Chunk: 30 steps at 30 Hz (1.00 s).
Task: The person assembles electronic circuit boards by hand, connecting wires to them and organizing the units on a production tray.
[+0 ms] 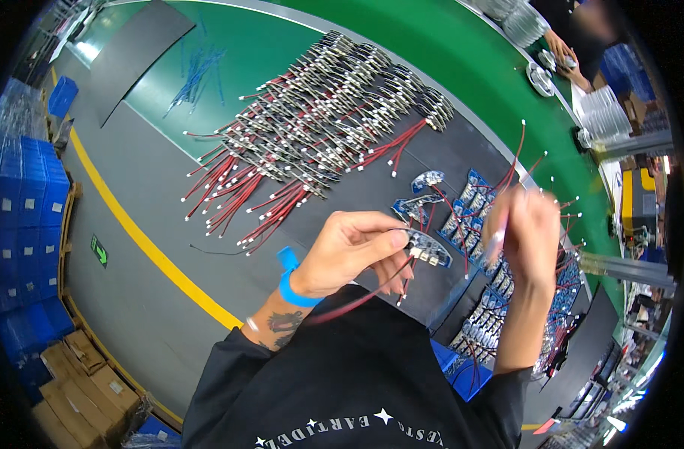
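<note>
— Where to look first?

— At the circuit board (441, 253), raised over the near part of the dark table (465, 150), pinched at its left end between thumb and fingers of the left hand (349, 251). White sockets (426, 257) along the near edge, clear of the thumb.

— And the right hand (527, 232)?

— Raised to the right, well apart from the left, fingers curled. Too blurred to tell whether closed on anything.

— Best way to handle the board, then?

— By the end, firmly, without flexing. Better to tilt the sockets into plain view and spare the small parts any pressure.

— Anything to watch?

— The red wire (357, 301), blurred, curving left and near below the board. Best left slack, with no tug at the sockets; liable to catch on the blue wristband (293, 288) otherwise.

— And round about?

— Far left, packed rows of boards (327, 112) with wires trailing; on the right, blue boards (473, 202) laid flat. Best to move gently past those loose ends.
</note>
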Available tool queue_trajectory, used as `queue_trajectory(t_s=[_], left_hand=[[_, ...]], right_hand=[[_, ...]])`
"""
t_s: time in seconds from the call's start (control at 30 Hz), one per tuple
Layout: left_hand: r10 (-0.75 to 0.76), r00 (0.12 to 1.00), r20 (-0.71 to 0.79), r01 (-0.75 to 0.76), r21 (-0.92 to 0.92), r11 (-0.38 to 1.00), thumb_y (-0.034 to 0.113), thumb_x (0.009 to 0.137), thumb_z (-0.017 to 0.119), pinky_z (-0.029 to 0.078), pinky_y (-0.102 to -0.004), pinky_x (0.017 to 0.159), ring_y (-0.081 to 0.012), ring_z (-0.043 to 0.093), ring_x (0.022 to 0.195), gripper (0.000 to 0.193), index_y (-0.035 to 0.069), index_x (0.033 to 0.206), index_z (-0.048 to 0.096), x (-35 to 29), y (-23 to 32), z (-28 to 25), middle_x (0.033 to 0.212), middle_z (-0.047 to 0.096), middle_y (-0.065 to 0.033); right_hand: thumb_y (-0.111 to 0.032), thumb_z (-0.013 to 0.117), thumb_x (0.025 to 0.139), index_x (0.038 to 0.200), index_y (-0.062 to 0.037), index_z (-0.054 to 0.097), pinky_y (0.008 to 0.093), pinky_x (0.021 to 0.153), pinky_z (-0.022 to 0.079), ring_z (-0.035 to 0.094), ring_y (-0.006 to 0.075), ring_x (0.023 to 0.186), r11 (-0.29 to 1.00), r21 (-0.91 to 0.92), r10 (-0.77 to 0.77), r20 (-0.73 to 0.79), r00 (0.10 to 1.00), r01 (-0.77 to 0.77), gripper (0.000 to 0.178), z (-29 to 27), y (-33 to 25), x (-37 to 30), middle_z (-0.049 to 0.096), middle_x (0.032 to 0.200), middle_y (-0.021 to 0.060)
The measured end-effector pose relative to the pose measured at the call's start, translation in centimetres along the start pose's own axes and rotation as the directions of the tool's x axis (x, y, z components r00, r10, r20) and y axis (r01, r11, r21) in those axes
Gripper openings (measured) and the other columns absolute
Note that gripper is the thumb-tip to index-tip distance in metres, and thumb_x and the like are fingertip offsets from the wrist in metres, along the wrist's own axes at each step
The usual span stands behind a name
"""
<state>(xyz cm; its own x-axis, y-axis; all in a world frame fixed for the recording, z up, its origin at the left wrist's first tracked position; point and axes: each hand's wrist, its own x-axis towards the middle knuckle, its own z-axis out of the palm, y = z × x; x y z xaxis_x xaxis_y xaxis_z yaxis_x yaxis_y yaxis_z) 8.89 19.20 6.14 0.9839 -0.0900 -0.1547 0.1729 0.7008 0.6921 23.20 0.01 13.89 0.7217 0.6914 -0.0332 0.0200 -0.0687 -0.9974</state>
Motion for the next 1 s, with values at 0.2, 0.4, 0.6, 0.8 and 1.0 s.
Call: queue_trajectory(t_s=[0.2, 0.4, 0.6, 0.8, 1.0], left_hand=[[0.089, 0.995, -0.05, -0.065, 0.362, 0.93, 0.008, 0.09, 0.064, 0.051, -0.0237, 0.054, -0.0121, 0.065, 0.068, 0.018, -0.003, 0.103, 0.068, -1.0, -1.2, -1.0, 0.088, 0.063, -0.0053], [0.115, 0.984, -0.135, -0.009, 0.61, 0.792, 0.007, 0.085, 0.07, 0.049, -0.0209, 0.061, -0.0053, 0.062, 0.07, 0.018, -0.001, 0.101, 0.069, -1.3, -0.5, -0.7, 0.084, 0.07, -0.0053], [0.275, 0.955, -0.114, -0.107, 0.731, 0.674, 0.005, 0.08, 0.073, 0.048, -0.0225, 0.057, -0.0092, 0.062, 0.066, 0.012, -0.002, 0.09, 0.071, -0.8, 0.7, -2.6, 0.083, 0.069, -0.0071], [0.2, 0.98, 0.02, -0.146, 0.752, 0.643, 0.003, 0.078, 0.074, 0.046, -0.0228, 0.056, -0.0096, 0.06, 0.063, 0.013, 0.0, 0.091, 0.072, 1.6, 0.4, -2.8, 0.084, 0.067, -0.0071], [0.171, 0.985, 0.002, -0.118, 0.729, 0.674, 0.002, 0.078, 0.073, 0.045, -0.022, 0.055, -0.0086, 0.059, 0.062, 0.014, -0.001, 0.092, 0.072, 1.2, 0.2, -3.2, 0.084, 0.066, -0.0077]], right_hand=[[-0.028, 0.06, 0.094, 0.095, 0.0006, 0.062, 0.0212, 0.049, 0.042, 0.052, 0.0077, 0.055, 0.99, 0.062, 0.111, 0.186, 0.976, -0.125, 0.028, 8.7, -0.1, 18.6, 0.055, 0.065, 0.0009], [-0.036, 0.064, 0.088, 0.097, 0.0078, 0.067, 0.0273, 0.062, 0.052, 0.065, 0.0155, 0.069, 0.791, -0.544, -0.146, 0.277, 0.95, 0.281, 0.045, 10.2, 0.0, 22.3, 0.069, 0.083, 0.0129], [-0.009, 0.063, 0.083, 0.085, 0.003, 0.066, 0.0359, 0.063, 0.05, 0.064, 0.0283, 0.066, 0.543, -0.759, 0.009, 0.434, 0.901, 0.36, 0.013, 2.5, 1.3, 8.1, 0.065, 0.074, 0.0175], [-0.008, 0.066, 0.081, 0.09, 0.0016, 0.066, 0.0353, 0.058, 0.048, 0.063, 0.0274, 0.066, 0.626, -0.777, 0.055, 0.123, 0.991, 0.061, 0.013, 2.2, 3.8, -0.1, 0.065, 0.076, 0.0148], [-0.013, 0.067, 0.087, 0.086, 0.0048, 0.066, 0.0272, 0.043, 0.039, 0.052, 0.0077, 0.046, 0.725, -0.632, 0.195, -0.193, 0.962, -0.274, 0.018, 5.1, 7.5, -0.9, 0.056, 0.054, 0.0077]])
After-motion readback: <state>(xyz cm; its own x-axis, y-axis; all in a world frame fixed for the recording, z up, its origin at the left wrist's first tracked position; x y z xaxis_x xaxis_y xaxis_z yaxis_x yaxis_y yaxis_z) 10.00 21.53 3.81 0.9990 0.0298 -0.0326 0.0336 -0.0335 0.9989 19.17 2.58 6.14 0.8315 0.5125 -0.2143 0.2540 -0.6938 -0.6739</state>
